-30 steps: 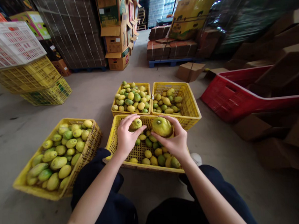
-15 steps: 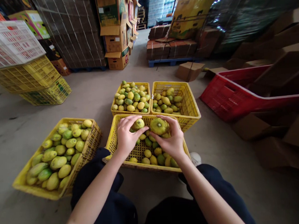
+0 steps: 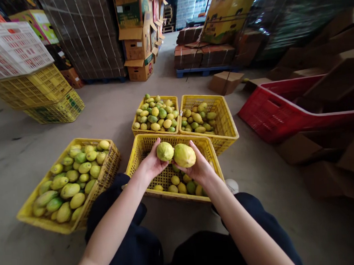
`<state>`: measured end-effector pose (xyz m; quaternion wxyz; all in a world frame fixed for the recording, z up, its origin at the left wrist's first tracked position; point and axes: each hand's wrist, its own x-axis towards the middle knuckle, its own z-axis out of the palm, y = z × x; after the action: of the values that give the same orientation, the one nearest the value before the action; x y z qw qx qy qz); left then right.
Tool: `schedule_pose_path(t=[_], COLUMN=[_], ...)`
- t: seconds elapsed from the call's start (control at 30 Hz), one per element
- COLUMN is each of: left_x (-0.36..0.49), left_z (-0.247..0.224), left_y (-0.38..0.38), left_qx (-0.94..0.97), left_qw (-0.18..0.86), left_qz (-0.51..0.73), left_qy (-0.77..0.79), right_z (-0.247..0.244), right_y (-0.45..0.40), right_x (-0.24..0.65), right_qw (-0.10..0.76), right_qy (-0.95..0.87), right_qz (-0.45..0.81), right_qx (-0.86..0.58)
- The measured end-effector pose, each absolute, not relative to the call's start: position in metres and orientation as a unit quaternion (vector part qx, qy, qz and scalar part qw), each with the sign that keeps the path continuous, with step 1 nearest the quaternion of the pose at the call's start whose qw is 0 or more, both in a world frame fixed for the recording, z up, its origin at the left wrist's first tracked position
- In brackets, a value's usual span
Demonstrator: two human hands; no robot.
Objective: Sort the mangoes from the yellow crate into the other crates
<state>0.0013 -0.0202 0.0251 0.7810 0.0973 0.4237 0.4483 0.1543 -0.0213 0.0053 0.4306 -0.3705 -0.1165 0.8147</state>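
My left hand [image 3: 154, 164] cups a yellow-green papaya [image 3: 165, 151], its fingers behind and below the fruit. A larger, ridged papaya [image 3: 185, 155] rests in my right hand [image 3: 199, 168], the fingers curled round its right side and underside. The two fruits are side by side, close together or touching. They are above a yellow plastic crate [image 3: 176, 197] standing between my legs. More papayas [image 3: 182, 188] lie in the crate, mostly toward its right and near side, and part of its slotted floor shows at the left.
Two yellow crates of papayas, one heaped [image 3: 133, 121] and one partly filled [image 3: 232, 125], stand just beyond. Another full crate [image 3: 65, 229] is on my left. A red crate [image 3: 259, 111] and cardboard boxes [image 3: 312, 148] occupy the right; stacked crates [image 3: 36, 87] stand far left.
Both hands have turned palms upward from gripping the fruits from above. The papayas have rotated, showing their sides, and have come closer together.
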Motion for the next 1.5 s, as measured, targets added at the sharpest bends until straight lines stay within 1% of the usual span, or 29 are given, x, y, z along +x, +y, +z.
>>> schedule_pose_path(t=[0.2,0.4,0.6,0.73,0.9,1.07,1.23,1.5], left_x=[0.002,0.002,0.002,0.000,-0.005,-0.008,-0.006,-0.006], left_z=[0.023,0.021,0.019,0.019,0.023,0.026,0.028,0.025], left_y=[-0.020,-0.018,-0.017,-0.018,-0.019,-0.021,-0.023,-0.020], left_qx=[0.084,0.042,-0.020,-0.024,-0.008,-0.012,-0.008,-0.014], left_qw=[0.783,0.745,0.753,0.761,0.757,0.807,0.806,0.787], left_qz=[0.447,0.502,0.507,0.516,0.551,0.514,0.517,0.527], left_qy=[0.425,0.438,0.419,0.392,0.351,0.289,0.288,0.320], right_z=[0.005,0.001,-0.002,-0.006,-0.005,-0.001,-0.002,0.005], right_y=[-0.021,-0.019,-0.017,-0.017,-0.019,-0.020,-0.021,-0.023], right_x=[0.155,0.157,0.160,0.164,0.166,0.165,0.165,0.162], right_qw=[0.452,0.507,0.541,0.534,0.523,0.512,0.504,0.517], right_qy=[-0.092,-0.073,-0.034,0.006,-0.040,-0.105,-0.147,-0.101], right_qz=[0.802,0.780,0.758,0.774,0.790,0.796,0.788,0.791], right_qx=[-0.379,-0.358,-0.362,-0.340,-0.317,-0.306,-0.322,-0.312])
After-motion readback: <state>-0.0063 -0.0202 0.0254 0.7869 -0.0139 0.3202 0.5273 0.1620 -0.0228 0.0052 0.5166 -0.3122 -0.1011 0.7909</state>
